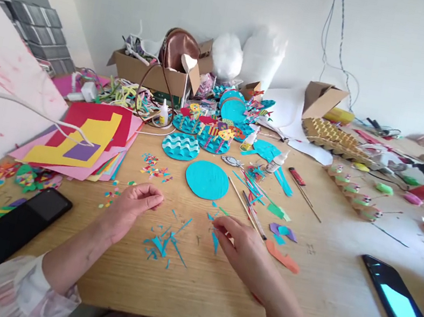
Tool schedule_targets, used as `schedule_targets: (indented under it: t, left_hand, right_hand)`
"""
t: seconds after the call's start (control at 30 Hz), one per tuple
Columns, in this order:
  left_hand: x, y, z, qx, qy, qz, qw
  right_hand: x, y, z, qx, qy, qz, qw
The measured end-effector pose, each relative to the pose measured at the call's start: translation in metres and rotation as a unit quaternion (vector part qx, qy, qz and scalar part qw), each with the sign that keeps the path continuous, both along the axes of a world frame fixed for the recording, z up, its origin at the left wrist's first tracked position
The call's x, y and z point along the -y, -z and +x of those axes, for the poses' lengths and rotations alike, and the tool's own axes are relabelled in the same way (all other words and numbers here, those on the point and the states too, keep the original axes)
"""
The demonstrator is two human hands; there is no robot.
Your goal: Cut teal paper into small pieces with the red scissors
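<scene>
Head view: blue paper scraps [158, 246] scattered on the near tabletop [124, 285]

The left hand [136, 204] presses thumb and forefinger together; whether they pinch anything cannot be told. Just right of that grip lie the scraps, probably left there to keep the farther blue disc [207, 179] clear. The right hand [240, 243] curls beside a blue sliver [214, 242], perhaps for picking up small bits; its fingertip closure is unclear.

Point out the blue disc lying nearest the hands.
The plain blue disc, with nothing on its top; the wave-striped disc and fish-topped discs lie farther back.
</scene>
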State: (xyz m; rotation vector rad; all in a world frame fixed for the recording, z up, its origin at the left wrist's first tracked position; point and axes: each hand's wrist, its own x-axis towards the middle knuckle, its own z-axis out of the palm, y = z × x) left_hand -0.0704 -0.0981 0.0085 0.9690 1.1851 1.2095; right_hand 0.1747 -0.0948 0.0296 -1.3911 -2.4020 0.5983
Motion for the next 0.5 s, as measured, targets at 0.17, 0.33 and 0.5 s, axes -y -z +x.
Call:
schedule_targets:
  t: [0.17,0.33,0.5]
  left_hand:
    - [-0.002,0.007,-0.004,-0.095,0.037,0.034,0.994]
    - [-0.002,0.009,0.000,0.014,0.037,-0.029,0.999]
    - [0.000,0.012,-0.002,0.038,0.028,-0.037,0.998]
  right_hand:
    - [-0.008,-0.002,-0.026,-0.024,-0.038,0.002,0.999]
    - [-0.014,0.001,-0.044,-0.037,-0.005,0.010,0.999]
    - [-0.012,0.013,-0.045,-0.053,0.016,0.013,0.998]
